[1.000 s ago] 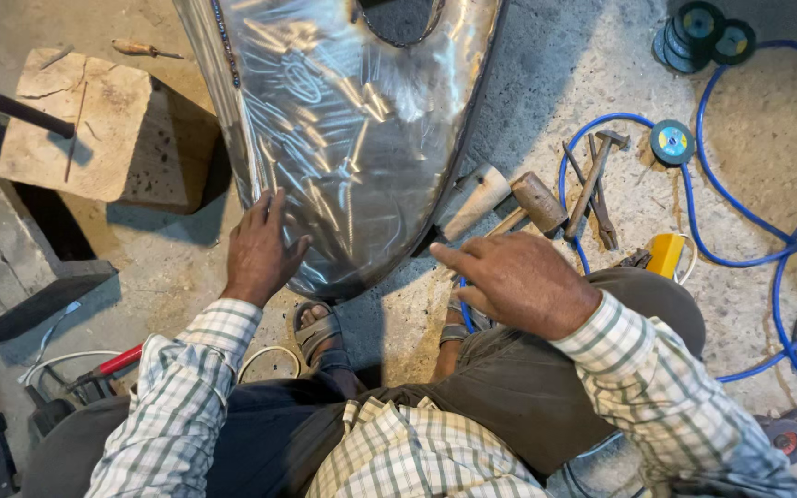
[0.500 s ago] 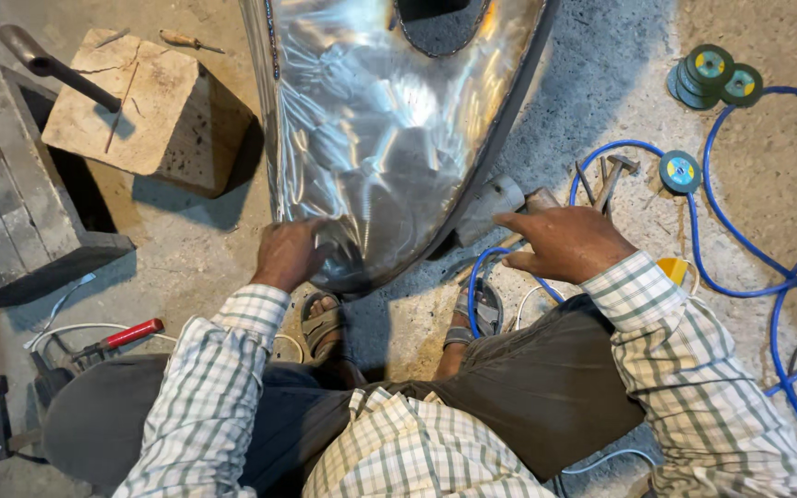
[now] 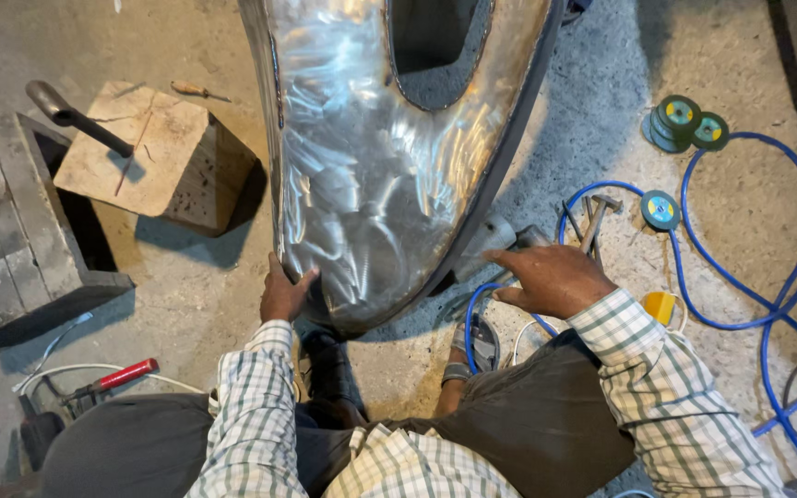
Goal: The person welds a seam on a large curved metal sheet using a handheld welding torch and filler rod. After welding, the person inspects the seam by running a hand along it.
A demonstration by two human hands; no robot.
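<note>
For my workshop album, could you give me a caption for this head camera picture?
Left hand steadies a shiny curved metal shell while the right hand reaches a grey power tool amid blue cable.

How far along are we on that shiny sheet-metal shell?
The curved polished sheet-metal shell already shows swirled grinding marks over most of its face. In hand: the left hand steadies its lower edge, while the right hand rests over the grey power grinder on the floor. Left: the dark seam around the cut-out looks undressed.

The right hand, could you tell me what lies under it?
Under the right hand a grey power tool and blue cable show; the tool's rear end stays covered.
</note>
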